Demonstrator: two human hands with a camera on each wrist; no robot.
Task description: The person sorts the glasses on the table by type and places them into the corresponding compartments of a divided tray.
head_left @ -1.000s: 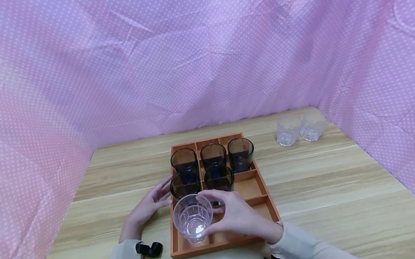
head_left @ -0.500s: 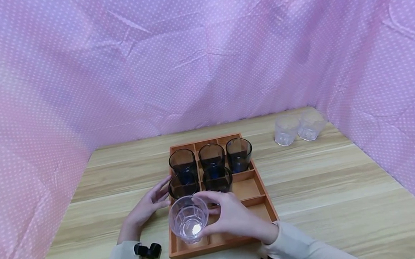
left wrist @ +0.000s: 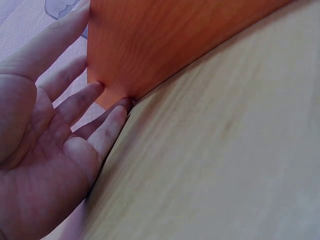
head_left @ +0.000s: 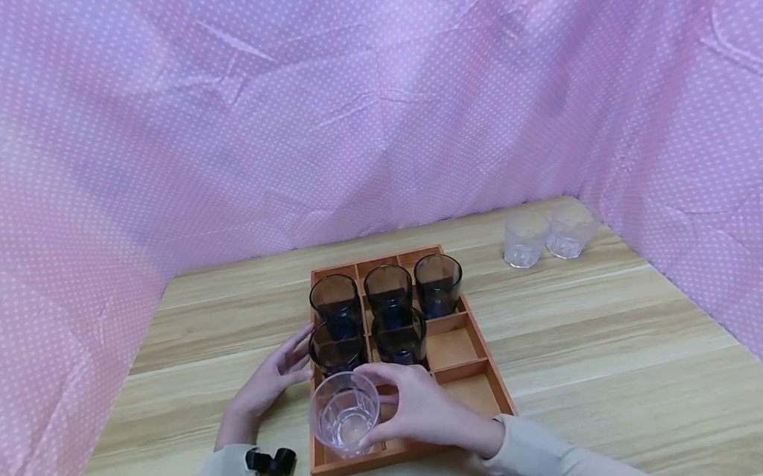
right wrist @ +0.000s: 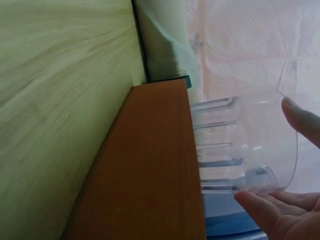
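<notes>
A wooden divided tray point(head_left: 453, 346) lies on the table. My right hand point(head_left: 429, 412) pinches a clear tumbler point(head_left: 343, 413) near its rim, thumb on one side and fingers on the other. The tumbler is upright in the front-left compartment, its base hidden behind the tray wall point(right wrist: 145, 160) in the right wrist view; whether it touches the bottom I cannot tell. With fingers extended, my left hand point(head_left: 263, 382) touches the tray's left side, plain in the left wrist view. Dark tumblers point(head_left: 388, 288) fill the back row, and two more stand in the middle row's left and centre compartments.
Two clear tumblers point(head_left: 526, 240) stand side by side at the table's back right. The wooden table point(head_left: 598, 340) extends on both sides of the tray. Pink dotted cloth point(head_left: 371, 104) hangs around the back and sides.
The clear tumbler, in my right hand, has shifted slightly left and then down toward the front-left compartment. My left hand stays against the tray.
</notes>
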